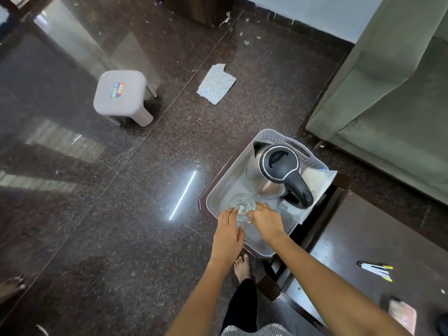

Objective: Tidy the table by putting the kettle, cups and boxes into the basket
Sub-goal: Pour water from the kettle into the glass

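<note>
Head view, looking down. Grey perforated basket [218, 190] sits on a small dark tabletop [202, 204] and fills most of it. Steel kettle [271, 175] with black lid and handle stands upright in the basket's far half, handle toward the right edge. White boxes [317, 180] lie along the basket's right side, partly hidden behind the kettle handle; count cannot be told. Clear glass cup [242, 207] stands in the basket near its left edge, just in front of the kettle.

Left hand [228, 236]: fingers fairly straight, tips touching the cup's near-left rim, palm over the basket's near-left edge. Right hand [265, 220]: fingers curled onto the cup's right rim, pinching it.

Off the tabletop: grey stool [121, 95] and a torn paper scrap [215, 83] on the floor; pens [375, 270] on a second dark surface at lower right.
</note>
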{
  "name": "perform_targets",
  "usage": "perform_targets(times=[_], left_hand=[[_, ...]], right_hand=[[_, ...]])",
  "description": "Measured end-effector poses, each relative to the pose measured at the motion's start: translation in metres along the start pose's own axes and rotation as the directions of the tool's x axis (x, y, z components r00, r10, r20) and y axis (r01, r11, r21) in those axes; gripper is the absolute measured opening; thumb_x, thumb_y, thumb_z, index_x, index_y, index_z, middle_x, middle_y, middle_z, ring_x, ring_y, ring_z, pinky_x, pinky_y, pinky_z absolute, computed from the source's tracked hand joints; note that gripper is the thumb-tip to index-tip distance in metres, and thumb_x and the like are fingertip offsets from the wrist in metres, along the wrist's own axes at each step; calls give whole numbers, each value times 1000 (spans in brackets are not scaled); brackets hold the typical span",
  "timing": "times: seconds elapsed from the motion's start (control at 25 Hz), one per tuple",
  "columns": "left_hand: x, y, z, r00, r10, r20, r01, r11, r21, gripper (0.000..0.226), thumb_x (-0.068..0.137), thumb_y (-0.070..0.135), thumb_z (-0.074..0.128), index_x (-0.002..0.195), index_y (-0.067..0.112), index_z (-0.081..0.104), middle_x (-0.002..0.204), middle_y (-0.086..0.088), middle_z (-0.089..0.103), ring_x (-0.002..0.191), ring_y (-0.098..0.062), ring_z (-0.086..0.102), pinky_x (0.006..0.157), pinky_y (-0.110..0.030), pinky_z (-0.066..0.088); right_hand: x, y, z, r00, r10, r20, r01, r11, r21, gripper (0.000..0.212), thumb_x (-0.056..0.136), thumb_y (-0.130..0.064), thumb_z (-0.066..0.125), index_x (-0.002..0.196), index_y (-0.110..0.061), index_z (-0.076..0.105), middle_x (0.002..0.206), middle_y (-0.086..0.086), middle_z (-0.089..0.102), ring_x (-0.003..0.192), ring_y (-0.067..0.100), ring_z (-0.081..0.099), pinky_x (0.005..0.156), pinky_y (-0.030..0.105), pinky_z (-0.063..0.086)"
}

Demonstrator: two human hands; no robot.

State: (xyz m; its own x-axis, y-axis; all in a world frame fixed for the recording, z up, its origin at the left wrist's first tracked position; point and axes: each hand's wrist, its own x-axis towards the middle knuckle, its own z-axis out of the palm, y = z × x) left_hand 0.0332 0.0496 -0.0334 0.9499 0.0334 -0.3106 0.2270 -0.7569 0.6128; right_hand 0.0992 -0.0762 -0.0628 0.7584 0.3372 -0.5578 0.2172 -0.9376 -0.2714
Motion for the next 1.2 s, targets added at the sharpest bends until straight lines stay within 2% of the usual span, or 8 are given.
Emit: perform_targets(times=[0.12,0.28,0.52,0.6,0.72,0.84,1.04,1.2], left_hand=[[0,-1,-3,998,-52,19,53,997,-62,54,86,11,57,136,8,38,140,-3,38,132,-14,28,108,-18,28],[-2,-5,-3,993,-105,63,112,986,-121,80,80,9,65,146,7,18,154,-6,20,142,-16,13,111,-14,9],[-5,6,-21,998,-49,46,60,957,-285,86,62,32,83,134,22,37,134,2,49,125,-14,46,103,-30,40],[-5,17,-32,998,-63,7,61,923,-381,95,56,40,87,136,26,36,129,13,51,120,-2,49,97,-20,42],[-2,39,-47,994,-68,-86,25,902,-431,84,56,25,89,126,22,44,114,22,54,105,12,50,82,-4,39],[2,52,-55,981,-122,-152,43,897,-440,75,54,16,87,116,25,46,102,21,56,95,12,53,73,-3,39],[10,56,-55,981,-127,-143,57,907,-418,73,51,15,86,112,26,46,99,20,55,94,14,51,71,-2,40],[19,55,-52,982,-138,-132,74,912,-403,73,51,13,86,113,21,47,98,19,55,94,18,49,70,-1,40]], right_hand=[[-2,0,-4,1000,-19,-2,19,1000,21,24,90,-26,57,112,-21,67,124,1,59,120,22,45,83,33,48],[-22,8,-12,999,-42,-8,43,997,65,21,90,-29,58,108,-27,67,121,-2,60,116,21,45,80,33,50],[-65,8,-45,987,-99,-130,121,977,176,19,88,-33,60,103,-26,68,105,3,63,107,24,51,79,31,45],[-75,1,-55,973,-138,-184,172,968,183,18,88,-32,59,103,-25,67,104,1,63,105,22,51,78,30,43],[-85,0,-64,950,-140,-278,245,889,387,16,87,-22,61,102,-27,62,105,-5,64,105,18,54,82,33,49],[-95,10,-70,927,12,-374,239,750,617,29,87,-9,56,110,-27,52,110,-12,61,106,7,56,86,35,53],[-91,36,-78,698,320,-641,111,836,538,39,83,-15,67,120,-13,52,119,0,56,111,14,49,95,30,46],[-58,55,-69,785,455,-420,-71,740,669,49,75,-28,76,112,-10,50,108,4,58,97,17,57,82,34,51]])
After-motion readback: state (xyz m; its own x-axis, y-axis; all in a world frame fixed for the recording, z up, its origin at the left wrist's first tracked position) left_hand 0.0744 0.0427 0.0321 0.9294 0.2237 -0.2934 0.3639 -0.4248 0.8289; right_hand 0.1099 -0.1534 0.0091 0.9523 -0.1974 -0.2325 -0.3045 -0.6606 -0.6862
